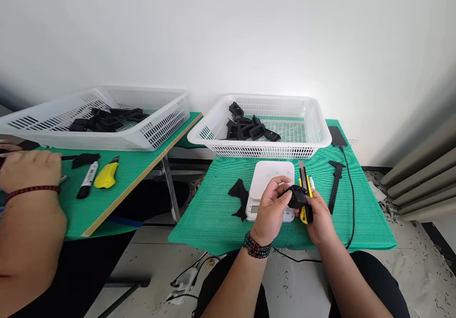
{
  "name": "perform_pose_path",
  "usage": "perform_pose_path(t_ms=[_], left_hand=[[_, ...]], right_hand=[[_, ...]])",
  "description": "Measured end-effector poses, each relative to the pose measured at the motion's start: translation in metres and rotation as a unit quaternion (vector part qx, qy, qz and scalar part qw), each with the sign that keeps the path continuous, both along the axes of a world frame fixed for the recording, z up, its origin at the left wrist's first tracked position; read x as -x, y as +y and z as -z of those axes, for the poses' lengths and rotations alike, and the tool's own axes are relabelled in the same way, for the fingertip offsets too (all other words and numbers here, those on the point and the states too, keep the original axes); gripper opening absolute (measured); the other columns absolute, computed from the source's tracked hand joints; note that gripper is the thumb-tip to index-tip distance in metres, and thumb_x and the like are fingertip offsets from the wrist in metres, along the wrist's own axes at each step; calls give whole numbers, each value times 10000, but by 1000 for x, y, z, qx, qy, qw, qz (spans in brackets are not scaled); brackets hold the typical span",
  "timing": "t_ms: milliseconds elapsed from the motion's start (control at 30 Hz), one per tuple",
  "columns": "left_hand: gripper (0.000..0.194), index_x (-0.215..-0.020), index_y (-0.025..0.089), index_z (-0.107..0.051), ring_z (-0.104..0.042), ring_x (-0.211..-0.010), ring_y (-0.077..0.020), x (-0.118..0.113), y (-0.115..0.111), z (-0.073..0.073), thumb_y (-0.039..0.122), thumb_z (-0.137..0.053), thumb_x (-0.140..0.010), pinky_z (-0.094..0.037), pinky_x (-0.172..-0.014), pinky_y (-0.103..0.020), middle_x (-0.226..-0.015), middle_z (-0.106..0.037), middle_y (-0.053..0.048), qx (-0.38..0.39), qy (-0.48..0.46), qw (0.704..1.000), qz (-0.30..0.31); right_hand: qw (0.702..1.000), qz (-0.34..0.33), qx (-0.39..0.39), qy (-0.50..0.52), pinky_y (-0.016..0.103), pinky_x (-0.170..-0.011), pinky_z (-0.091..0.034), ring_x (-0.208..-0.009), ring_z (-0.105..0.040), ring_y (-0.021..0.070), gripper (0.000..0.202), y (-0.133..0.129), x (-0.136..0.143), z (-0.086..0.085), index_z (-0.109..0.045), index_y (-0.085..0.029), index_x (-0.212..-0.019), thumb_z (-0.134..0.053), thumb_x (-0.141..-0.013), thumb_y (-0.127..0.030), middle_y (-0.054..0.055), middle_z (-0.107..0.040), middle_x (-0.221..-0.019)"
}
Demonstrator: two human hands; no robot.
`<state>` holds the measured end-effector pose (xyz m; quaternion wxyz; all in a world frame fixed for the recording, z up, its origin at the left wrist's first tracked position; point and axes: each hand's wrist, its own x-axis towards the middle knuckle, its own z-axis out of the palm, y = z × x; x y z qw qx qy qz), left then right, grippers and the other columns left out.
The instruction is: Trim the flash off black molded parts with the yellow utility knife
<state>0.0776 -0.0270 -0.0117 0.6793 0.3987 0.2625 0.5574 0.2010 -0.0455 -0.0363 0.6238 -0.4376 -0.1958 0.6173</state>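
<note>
Black part [297, 197] was up in the person's hands, held above the near side of the green-covered counter [199, 209], just in front of the lower right corner of a white scale [265, 180]. Left hand [270, 209] had its fingers pinched around the part, thumb on the near side. Right hand [320, 218] had its fingers curled around a yellow-and-black utility knife [305, 213], blade out and pointing away, with the thumb right up by the part; couldn't really tell if it was pressing on it. Some flat, ragged black piece [239, 198] lay just left of the scale, and a black caliper [335, 185] sat off to the right. Next to that ran a black cable [351, 199], plugged into a dark flat device [337, 136] near the back. Behind the scale stood a white basket [263, 150] with a pile of black pieces [245, 127] mostly in its left half. Over on the left, a co-worker's hand [30, 166] was at another counter [124, 171], near a marker [88, 179] and a yellow cutter [106, 175].
</note>
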Motion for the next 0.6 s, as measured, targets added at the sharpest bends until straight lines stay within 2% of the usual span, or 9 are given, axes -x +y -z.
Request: perform_pose_path(t_ms=[300, 600], left_hand=[[354, -992, 194, -658, -545, -712, -135, -1, 0, 1, 421, -826, -780, -503, -622, -244, -812, -585, -8, 2, 11, 1000, -15], [318, -986, 200, -659, -481, -609, -116, -1, -1, -1, 420, -793, -800, -498, -559, -246, -710, -480, 31, -7, 10, 1000, 2]], right_hand=[[1000, 0, -2, -4, 267, -522, -447, -564, -534, 133, 284, 1, 0, 0, -705, -216, -883, -794, -652, -355, -18, -651, -710], [1000, 3, 1, -14, 267, -535, -449, -579, -535, 141, 311, 0, 0, 4, -718, -217, -925, -785, -665, -374, -17, -650, -712]])
